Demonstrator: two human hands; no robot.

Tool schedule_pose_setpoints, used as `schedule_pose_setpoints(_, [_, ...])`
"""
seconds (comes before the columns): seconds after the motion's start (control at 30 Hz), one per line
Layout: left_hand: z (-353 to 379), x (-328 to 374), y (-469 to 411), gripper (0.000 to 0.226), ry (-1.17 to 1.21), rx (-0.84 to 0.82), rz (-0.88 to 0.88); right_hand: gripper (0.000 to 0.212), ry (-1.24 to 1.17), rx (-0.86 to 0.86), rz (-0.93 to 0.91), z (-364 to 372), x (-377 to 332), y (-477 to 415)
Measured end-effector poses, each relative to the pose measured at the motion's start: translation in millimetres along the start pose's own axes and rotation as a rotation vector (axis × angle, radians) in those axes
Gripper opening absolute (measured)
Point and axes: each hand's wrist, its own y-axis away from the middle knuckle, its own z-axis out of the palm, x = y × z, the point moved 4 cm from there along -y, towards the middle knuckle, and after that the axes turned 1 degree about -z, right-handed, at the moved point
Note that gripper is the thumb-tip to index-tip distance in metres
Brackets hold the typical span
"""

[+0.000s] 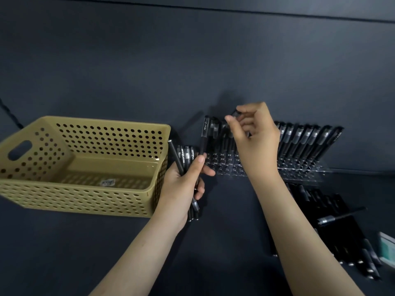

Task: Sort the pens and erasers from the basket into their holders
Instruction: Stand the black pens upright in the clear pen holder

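The right hand pinched one pen over the holder; best lowered tip-first into a free hole (the left hand gripped spare pens).

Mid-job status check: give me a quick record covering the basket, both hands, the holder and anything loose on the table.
basket: tan, perforated, far left; only a label shows inside.
left hand: grips a bundle of black pens.
right hand: pinches the top of one pen at the holder.
holder: clear rack of holes; standing pens either side of the right hand.
loose pens: lying on the table, nearer than the holder, at right.
edge item: green-and-white, cut off at right edge; cannot tell what.
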Motion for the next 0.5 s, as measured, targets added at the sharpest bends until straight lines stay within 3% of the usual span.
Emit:
schedule_pose_setpoints(0.2, [-2,4,0,0.013,0.013,0.051,0.029,0.011,0.054,-0.042,-0.093,6,0,3])
schedule_pose_setpoints(0.33, [-1,5,2,0.012,0.032,0.040,0.022,0.018,0.165,-0.197,-0.172,15,6,5])
schedule_pose_setpoints(0.43, [1,4,2,0.016,0.042,0.026,0.015,0.037,0.165,-0.278,-0.078,16,8,5])
schedule_pose_setpoints(0.5, [1,2,2,0.023,0.055,0.015,0.005,0.037,0.085,-0.308,0.027,14,4,4])
